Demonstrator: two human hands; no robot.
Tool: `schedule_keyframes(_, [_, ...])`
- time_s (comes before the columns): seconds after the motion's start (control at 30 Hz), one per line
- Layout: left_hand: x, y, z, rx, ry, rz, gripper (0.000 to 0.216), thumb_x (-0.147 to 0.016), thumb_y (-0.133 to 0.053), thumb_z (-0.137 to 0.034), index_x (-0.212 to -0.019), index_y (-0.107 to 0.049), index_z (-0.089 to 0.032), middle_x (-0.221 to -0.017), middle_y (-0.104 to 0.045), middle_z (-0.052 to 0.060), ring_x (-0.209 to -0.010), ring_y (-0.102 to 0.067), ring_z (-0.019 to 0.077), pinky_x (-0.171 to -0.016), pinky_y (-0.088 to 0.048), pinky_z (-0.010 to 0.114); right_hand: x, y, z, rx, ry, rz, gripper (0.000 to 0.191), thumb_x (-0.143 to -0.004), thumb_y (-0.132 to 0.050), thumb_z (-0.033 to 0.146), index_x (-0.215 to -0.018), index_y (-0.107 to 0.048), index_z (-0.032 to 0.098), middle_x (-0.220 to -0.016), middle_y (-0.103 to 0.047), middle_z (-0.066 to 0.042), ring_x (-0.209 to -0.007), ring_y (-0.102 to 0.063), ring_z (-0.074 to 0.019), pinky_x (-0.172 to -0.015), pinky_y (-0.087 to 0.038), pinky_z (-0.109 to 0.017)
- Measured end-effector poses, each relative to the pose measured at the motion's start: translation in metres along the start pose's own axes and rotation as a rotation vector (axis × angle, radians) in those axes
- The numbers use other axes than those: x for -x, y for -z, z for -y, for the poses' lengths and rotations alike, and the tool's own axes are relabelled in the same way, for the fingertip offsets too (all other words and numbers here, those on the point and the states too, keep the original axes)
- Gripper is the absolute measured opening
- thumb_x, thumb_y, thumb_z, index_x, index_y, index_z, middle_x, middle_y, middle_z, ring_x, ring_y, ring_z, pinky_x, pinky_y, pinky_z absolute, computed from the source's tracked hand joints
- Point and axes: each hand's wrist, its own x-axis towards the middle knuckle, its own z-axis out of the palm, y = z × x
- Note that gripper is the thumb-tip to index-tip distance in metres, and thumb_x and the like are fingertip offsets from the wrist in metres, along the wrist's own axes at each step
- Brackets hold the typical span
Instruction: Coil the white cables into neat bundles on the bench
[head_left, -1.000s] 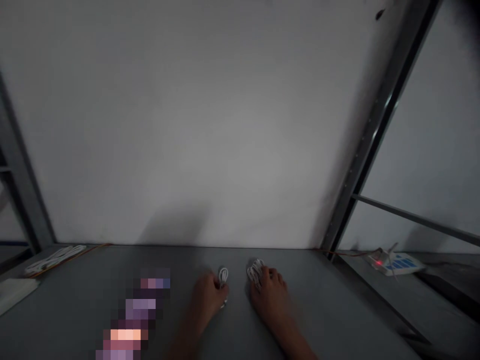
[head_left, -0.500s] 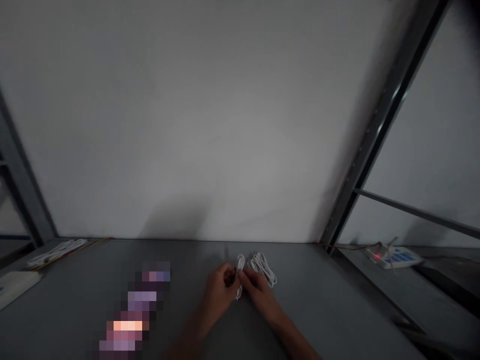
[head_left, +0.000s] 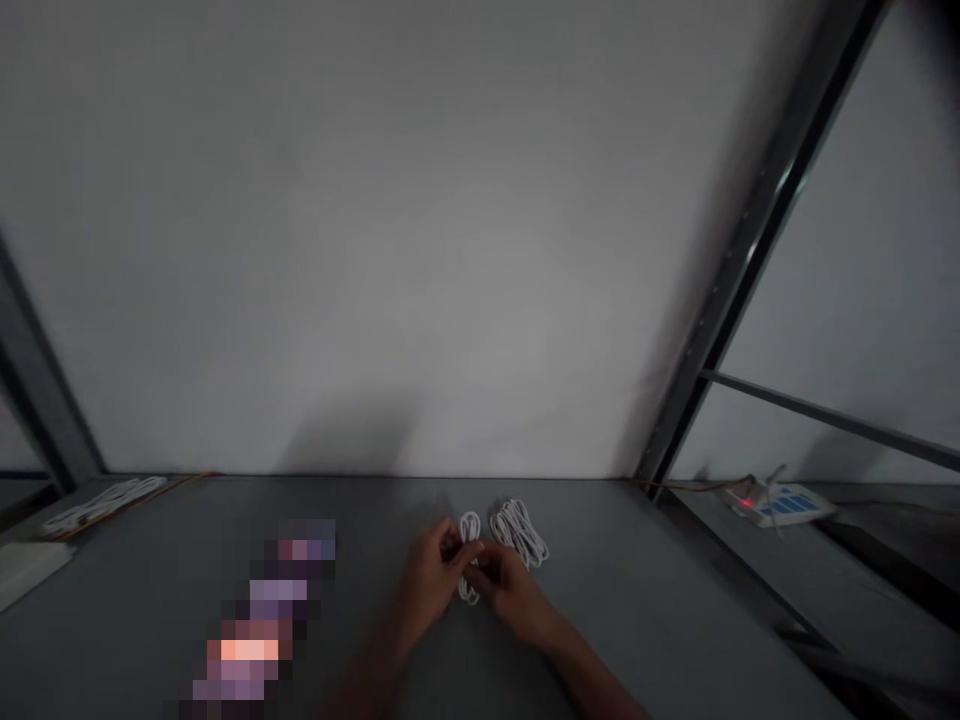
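Our left hand [head_left: 433,578] and right hand [head_left: 511,597] stay pinched together on a small white cable coil [head_left: 469,560], as half a second ago, on the grey table [head_left: 637,570] near its far edge; a larger white cable coil [head_left: 519,532] lies just beyond the right hand.

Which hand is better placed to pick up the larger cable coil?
Probably the right hand: it sits just beside the larger cable coil, while the left hand is farther away, beyond the smaller coil.
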Motion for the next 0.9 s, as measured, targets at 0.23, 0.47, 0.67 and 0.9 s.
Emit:
schedule_keyframes(0.23, [0.001,0.002,-0.003,-0.110,-0.057,0.023,0.024,-0.088,-0.051,-0.034,-0.069,-0.057,-0.019,-0.064,-0.063,0.000,-0.062,-0.060,0.0142,-0.059,-0.040,0.023,-0.005,-0.001,0.005,-0.146,0.019,0.088,0.049,-0.091,-0.047,0.062,-0.093,-0.068,0.017,-0.067,-0.062,0.000,-0.063,-0.058,-0.0159,-0.065,-0.050,-0.028])
schedule_keyframes(0.47, [0.003,-0.002,-0.001,-0.241,-0.023,0.049,0.020,-0.088,-0.048,-0.022,-0.073,-0.060,-0.019,-0.065,-0.065,0.001,-0.063,-0.060,0.0145,-0.059,-0.036,0.024,-0.003,-0.003,0.006,-0.101,-0.036,0.085,0.053,-0.091,-0.042,0.065,-0.088,-0.067,0.019,-0.057,-0.055,0.002,-0.051,-0.052,-0.0137,-0.054,-0.045,-0.025])
schedule_keyframes(0.67, [0.007,-0.002,-0.002,-0.328,-0.030,0.082,0.020,-0.087,-0.045,-0.014,-0.074,-0.060,-0.019,-0.069,-0.065,0.002,-0.064,-0.058,0.0143,-0.059,-0.034,0.024,0.000,-0.005,0.003,-0.051,-0.040,0.058,0.050,-0.092,-0.043,0.062,-0.089,-0.067,0.018,-0.058,-0.053,0.003,-0.051,-0.050,-0.0136,-0.052,-0.043,-0.024])
schedule_keyframes(0.9, [0.008,-0.003,-0.002,-0.308,0.012,0.091,0.019,-0.086,-0.047,-0.013,-0.074,-0.062,-0.018,-0.066,-0.063,0.001,-0.062,-0.056,0.0134,-0.058,-0.031,0.024,0.000,-0.009,-0.009,-0.082,-0.073,0.028,0.049,-0.090,-0.044,0.061,-0.095,-0.066,0.018,-0.056,-0.052,0.003,-0.045,-0.048,-0.0139,-0.048,-0.043,-0.026])
